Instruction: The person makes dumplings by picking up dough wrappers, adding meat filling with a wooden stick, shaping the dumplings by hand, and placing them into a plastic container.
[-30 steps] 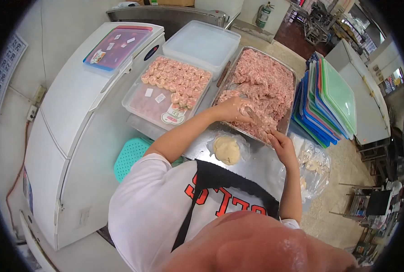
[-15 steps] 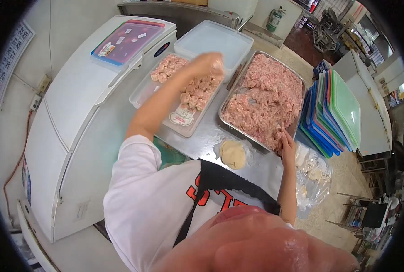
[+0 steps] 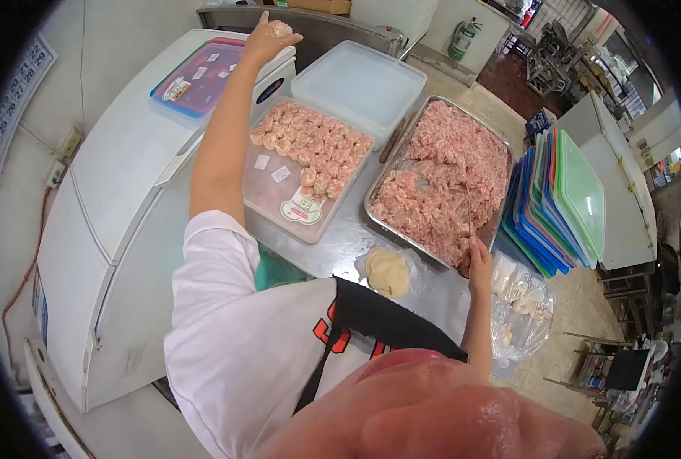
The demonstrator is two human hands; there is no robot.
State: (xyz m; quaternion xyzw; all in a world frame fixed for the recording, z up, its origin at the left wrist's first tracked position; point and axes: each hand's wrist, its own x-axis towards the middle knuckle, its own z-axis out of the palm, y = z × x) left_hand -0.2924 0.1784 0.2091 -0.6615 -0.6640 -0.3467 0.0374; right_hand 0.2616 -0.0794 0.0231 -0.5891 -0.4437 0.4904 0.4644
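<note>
My left hand [image 3: 270, 38] is raised at the far end, above the freezer's edge, with its fingers curled around a small pale-pink dumpling [image 3: 281, 29]. Below it, rows of meat-topped dumplings [image 3: 321, 141] fill much of a plastic tray [image 3: 268, 210] with labels in it. At the right, my right hand [image 3: 478, 262] is closed on a thin stick-like tool [image 3: 470, 210] at the near corner of a metal pan [image 3: 405, 227]. Its tip reaches into pink minced meat [image 3: 463, 138]. A stack of round wrappers [image 3: 388, 272] lies on plastic between my arms.
An upturned or lidded clear container [image 3: 359, 80] stands behind the dumpling tray. Coloured plastic lids [image 3: 558, 203] are stacked right of the pan. A bag of wrappers [image 3: 520, 302] lies near my right forearm. The white freezer [image 3: 118, 183] borders the left, with lids [image 3: 203, 73] on top.
My left hand has swung from above the dumpling tray up and left past the freezer's edge. My right hand stays at the pan's corner with the tool.
</note>
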